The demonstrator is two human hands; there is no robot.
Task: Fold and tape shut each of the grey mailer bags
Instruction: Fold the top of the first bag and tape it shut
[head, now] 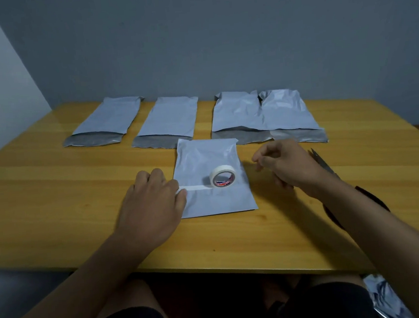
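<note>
I am taping the folded mailer bag (213, 176) at frame centre: my left hand (154, 200) is pressing the tape end (193, 188) down, roll (223, 176) standing on it. My right hand (283, 165) is hovering, fingers loosely curled, empty. Next I'm judging a cut with the scissors (322, 162).

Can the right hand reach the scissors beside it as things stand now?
Probably yes. The scissors lie on the table just behind the right hand, which holds nothing; nothing lies between them.
</note>
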